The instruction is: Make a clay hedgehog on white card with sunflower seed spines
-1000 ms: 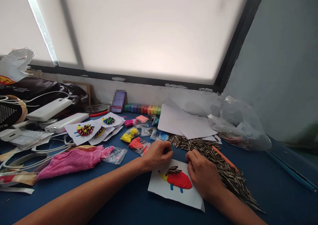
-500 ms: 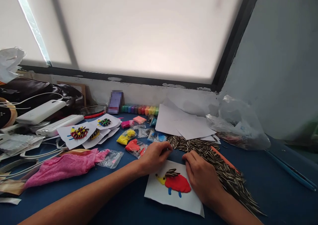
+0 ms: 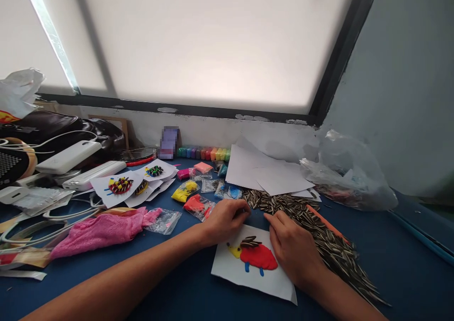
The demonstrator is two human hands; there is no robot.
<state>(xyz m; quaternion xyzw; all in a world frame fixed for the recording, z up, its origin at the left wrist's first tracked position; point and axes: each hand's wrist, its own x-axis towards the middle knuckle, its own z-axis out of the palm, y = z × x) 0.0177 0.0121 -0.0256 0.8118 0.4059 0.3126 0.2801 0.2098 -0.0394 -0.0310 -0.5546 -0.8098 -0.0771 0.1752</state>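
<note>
A white sheet of paper (image 3: 253,283) lies in front of me, bearing a clay hedgehog (image 3: 257,257) with a red body, yellow head and blue legs. Several striped sunflower seeds (image 3: 250,241) stick up from its back near the head. Over the sheet's top left edge, my left hand (image 3: 229,221) has its fingers curled inward; whatever they may pinch is hidden. My right hand (image 3: 294,247) rests along the sheet's right side, thumb and fingers drawn together, contents too small to make out. Beside it spreads a pile of sunflower seeds (image 3: 329,245).
Bags of yellow clay (image 3: 184,191) and red clay (image 3: 198,206) lie beyond my left hand. Finished hedgehog pictures (image 3: 118,188), a pink cloth (image 3: 102,231) and white cables (image 3: 49,214) are at left. Blank paper sheets (image 3: 266,169) and a plastic bag (image 3: 354,179) stand behind the seeds.
The whole view has shifted slightly, so things appear a little farther right. Both hands keep nearly the same place by the sheet; the right fingers reach slightly more forward.
</note>
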